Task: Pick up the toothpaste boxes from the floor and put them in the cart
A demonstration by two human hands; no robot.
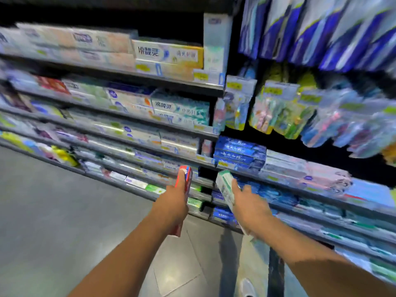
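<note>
My left hand grips a red and blue toothpaste box, held upright with its top end toward the shelves and its lower end showing under my wrist. My right hand holds a white and green toothpaste box, tilted, its upper end pointing up and left. Both hands are raised in front of the shelving, about a hand's width apart. No cart is in view. The picture is blurred by motion.
Store shelves packed with toothpaste boxes run from far left to lower right. Hanging toothbrush packs fill the upper right. Grey tiled floor spreads at lower left. My leg and a white shoe show below.
</note>
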